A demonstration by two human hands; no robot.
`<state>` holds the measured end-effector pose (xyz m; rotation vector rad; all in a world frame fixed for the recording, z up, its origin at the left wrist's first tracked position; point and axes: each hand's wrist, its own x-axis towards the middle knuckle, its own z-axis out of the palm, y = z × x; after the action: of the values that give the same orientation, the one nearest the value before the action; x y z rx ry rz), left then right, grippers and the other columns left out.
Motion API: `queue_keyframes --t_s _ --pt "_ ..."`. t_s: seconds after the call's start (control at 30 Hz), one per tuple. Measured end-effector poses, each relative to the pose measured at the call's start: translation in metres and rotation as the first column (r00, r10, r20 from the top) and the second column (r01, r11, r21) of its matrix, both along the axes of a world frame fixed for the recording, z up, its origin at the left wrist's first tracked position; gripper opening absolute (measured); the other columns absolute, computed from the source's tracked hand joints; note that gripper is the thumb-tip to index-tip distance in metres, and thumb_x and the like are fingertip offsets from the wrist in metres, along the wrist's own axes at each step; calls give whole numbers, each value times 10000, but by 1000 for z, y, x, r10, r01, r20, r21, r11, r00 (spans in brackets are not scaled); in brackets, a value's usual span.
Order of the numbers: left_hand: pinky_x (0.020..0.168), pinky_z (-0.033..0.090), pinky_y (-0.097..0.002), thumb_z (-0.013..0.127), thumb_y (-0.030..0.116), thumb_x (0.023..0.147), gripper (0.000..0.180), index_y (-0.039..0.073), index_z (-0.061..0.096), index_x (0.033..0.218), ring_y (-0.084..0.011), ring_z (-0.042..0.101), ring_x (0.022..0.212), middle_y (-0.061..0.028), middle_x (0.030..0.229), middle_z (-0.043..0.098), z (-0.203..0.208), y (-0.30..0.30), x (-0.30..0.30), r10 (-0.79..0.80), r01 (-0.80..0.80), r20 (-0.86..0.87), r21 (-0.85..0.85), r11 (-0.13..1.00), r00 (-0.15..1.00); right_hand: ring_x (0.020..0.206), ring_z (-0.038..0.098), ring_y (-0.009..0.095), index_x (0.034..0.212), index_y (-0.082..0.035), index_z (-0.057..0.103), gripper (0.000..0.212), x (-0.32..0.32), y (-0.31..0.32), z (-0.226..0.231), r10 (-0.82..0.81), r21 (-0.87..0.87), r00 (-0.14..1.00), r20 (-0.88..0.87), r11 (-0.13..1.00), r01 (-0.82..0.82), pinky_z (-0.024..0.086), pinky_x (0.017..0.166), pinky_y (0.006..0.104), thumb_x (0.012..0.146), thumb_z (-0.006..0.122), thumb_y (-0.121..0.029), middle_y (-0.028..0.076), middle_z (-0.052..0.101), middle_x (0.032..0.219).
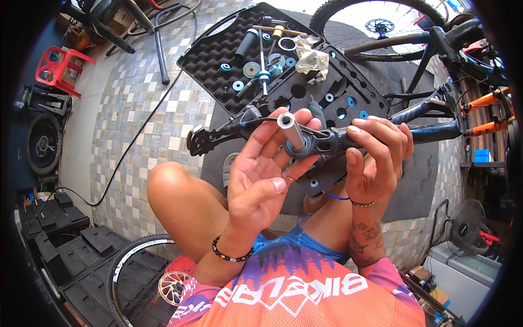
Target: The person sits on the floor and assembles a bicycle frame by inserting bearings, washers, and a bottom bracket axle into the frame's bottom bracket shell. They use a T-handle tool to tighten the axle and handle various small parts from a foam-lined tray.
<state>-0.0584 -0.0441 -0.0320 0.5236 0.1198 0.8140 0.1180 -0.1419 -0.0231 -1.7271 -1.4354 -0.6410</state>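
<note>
A black bicycle frame part lies across in front of me, a derailleur at its left end. From a blue-rimmed ring at its pivot sticks up a hollow silver tube. My left hand is palm up and open, its fingers stretched behind the tube and partly hidden by it. My right hand is closed on the frame part just right of the pivot, fingers over the top. Beyond both hands, a foam-lined tool case lies open with silver and blue discs inside.
A crumpled plastic bag lies on the case. Another bicycle's wheel stands at the far right. A red stool and a tyre are at left; black bins and a disc-brake wheel lie near left. A fan stands right.
</note>
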Motion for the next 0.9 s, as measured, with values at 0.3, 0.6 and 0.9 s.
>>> queue_keyframes --t_s 0.3,0.6,0.9 --pt "1081 614 -467 710 125 1069 515 -55 511 1508 -272 646 1340 -181 1432 643 -13 6 -2 21 18 -270 140 990 963 1044 719 220 1080 -162 811 198 1 1 -4 2 2 1000 11 1000 -2 347 1174 419 934 806 -296 5 782 1084" --pt "913 637 -324 708 27 1039 251 -50 703 1279 -204 758 1070 -109 1138 786 -61 -18 -9 159 240 -720 419 876 675 1065 717 211 1092 -177 807 192 -1 -2 1 -1 -31 1000 5 1000 1 344 1184 419 935 805 -288 -5 776 1099" --pt "625 500 -241 703 208 1044 331 -4 613 1282 -149 721 763 -149 894 797 64 132 -50 771 138 -529 845 516 355 1025 712 187 1024 -200 795 143 1 -11 -2 -12 -31 998 -54 999 10 311 1202 413 967 764 -327 -19 766 1056"
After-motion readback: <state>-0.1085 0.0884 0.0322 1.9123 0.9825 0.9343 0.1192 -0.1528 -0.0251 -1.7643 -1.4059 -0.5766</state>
